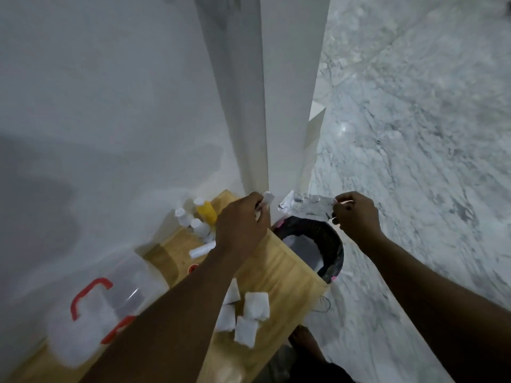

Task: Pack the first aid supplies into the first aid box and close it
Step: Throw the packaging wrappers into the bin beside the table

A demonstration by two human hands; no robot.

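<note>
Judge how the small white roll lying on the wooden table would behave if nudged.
The white roll lies on its side on the wooden table, so it would probably roll. It looks light for its size. Its wrapped look suggests something soft rather than fragile, though blur limits certainty.

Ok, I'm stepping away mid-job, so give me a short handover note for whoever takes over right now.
Left hand holds a small white roll. Right hand pinches a clear plastic wrapper above the black bin.
On the wooden table: bottles, gauze pads, another white roll, and the clear first aid box with red handle.
Done: roll unwrapped, apparently.
Left: drop the wrapper, pack all supplies, close the box.
</note>
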